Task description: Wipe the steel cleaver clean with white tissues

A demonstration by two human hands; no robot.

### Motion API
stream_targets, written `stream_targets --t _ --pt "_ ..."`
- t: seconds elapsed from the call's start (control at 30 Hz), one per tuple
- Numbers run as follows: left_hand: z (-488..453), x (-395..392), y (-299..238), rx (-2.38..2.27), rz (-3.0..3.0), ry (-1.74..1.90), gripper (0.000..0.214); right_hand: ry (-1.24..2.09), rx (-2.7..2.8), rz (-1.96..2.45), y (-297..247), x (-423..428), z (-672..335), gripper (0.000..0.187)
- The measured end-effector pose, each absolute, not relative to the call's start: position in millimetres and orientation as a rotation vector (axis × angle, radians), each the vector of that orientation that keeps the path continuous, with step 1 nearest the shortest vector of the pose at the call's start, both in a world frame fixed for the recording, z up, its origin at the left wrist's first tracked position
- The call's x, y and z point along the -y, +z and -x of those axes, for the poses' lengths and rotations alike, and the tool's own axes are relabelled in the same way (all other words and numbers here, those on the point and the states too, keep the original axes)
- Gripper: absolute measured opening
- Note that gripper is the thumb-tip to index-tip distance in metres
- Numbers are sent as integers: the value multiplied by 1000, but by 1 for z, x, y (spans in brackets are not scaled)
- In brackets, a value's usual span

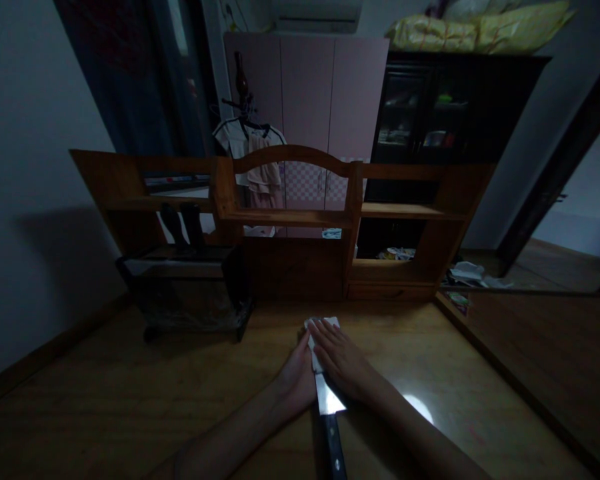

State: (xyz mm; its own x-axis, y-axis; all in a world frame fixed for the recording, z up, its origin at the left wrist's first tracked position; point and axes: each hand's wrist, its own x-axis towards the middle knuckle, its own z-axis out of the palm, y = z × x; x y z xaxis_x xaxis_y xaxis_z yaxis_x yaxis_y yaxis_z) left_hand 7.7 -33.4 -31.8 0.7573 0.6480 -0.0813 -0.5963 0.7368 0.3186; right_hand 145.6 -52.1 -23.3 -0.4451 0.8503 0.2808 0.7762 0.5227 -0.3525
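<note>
A knife (331,408) lies in front of me with its black handle (335,448) pointing towards me. A folded white tissue or cloth (317,361) covers the far part of its shiny blade. My left hand (299,379) grips the white material and blade from the left, thumb along the edge; its other fingers are hidden underneath. Across the top of the white material lies my right hand (344,359), flat, with fingers stretched out and pressed onto it. The bare part of the blade shows between my wrists.
A dark knife block (190,293) with black-handled tools (194,223) stands at the left of the wooden tabletop (205,393). Behind it runs a wooden shelf unit (293,267). A raised wooden edge (500,367) borders the table on the right.
</note>
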Motion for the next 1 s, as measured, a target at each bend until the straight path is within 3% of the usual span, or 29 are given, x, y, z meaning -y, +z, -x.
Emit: stream_targets --t 0.53,1.0 --pt "-11 42 -14 -147 -376 697 51 114 2135 1566 -57 33 -185 63" --pt "-1 34 -24 -351 -325 785 62 219 2396 1165 8 72 -140 54"
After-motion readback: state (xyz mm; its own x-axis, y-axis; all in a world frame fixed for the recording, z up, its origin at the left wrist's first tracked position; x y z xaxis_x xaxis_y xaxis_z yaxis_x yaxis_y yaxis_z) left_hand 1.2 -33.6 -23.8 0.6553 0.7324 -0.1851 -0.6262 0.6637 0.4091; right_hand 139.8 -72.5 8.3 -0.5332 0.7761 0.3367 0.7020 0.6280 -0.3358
